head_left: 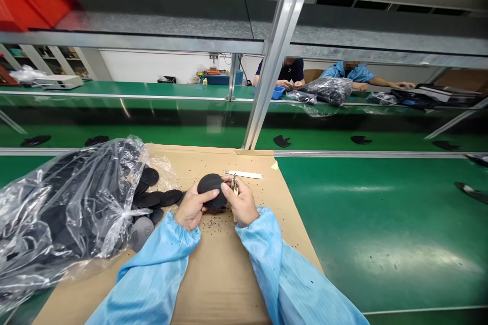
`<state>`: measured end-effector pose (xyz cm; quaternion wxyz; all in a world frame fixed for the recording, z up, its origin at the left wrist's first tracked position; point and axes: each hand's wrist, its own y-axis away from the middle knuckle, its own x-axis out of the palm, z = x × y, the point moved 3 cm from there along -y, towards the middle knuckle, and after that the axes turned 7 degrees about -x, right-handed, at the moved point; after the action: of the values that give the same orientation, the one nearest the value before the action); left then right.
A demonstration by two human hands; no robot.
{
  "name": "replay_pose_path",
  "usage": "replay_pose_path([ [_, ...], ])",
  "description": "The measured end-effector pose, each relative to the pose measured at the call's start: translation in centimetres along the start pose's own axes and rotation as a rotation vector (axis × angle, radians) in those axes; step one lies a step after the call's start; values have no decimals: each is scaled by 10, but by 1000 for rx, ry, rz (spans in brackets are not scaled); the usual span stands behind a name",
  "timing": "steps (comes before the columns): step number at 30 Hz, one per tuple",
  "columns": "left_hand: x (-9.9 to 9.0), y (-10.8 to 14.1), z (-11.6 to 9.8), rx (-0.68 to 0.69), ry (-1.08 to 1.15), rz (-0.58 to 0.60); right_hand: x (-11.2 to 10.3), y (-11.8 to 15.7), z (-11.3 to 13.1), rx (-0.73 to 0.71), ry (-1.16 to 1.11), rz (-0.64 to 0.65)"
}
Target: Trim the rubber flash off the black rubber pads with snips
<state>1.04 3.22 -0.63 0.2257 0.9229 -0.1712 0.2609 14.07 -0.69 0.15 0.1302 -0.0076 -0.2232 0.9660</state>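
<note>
My left hand [191, 208] grips a round black pad [209, 184] at its lower left edge, thumb lying across its face. In my closed right hand [243, 203] is a small brass-coloured metal tool that looks like nippers [235, 186], pointing up and away. The right thumb and fingers also touch the pad's right edge. Most of the tool is hidden in the palm. Small black crumbs [213, 224] are scattered over the cardboard [217, 279] beneath both hands. A narrow white strip [244, 174] lies just beyond them.
To the left, a large clear plastic bag [68, 208] bulges with black pieces; several loose black pads [150, 176] and a grey one [142, 233] lie beside it. A metal post [272, 56] rises behind the cardboard. Beyond are a green belt [320, 134] carrying dark pieces and two people working.
</note>
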Motion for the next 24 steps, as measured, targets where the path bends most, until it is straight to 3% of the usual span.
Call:
replay_pose_path([
  [3, 1, -1, 2, 37, -29, 26, 0, 0, -2, 46, 67, 10],
  [8, -3, -5, 0, 220, 125, -81, 5, 3, 4, -5, 243, 120],
  [16, -3, -7, -3, 130, 245, -71, 14, 10, 20, -197, 525, 205],
  [20, -9, -8, -5, 89, 260, -146, 7, 7, 21, -167, 592, 128],
  [24, -13, -9, -5, 78, 271, -141, -2, 2, 18, -96, 714, 130],
])
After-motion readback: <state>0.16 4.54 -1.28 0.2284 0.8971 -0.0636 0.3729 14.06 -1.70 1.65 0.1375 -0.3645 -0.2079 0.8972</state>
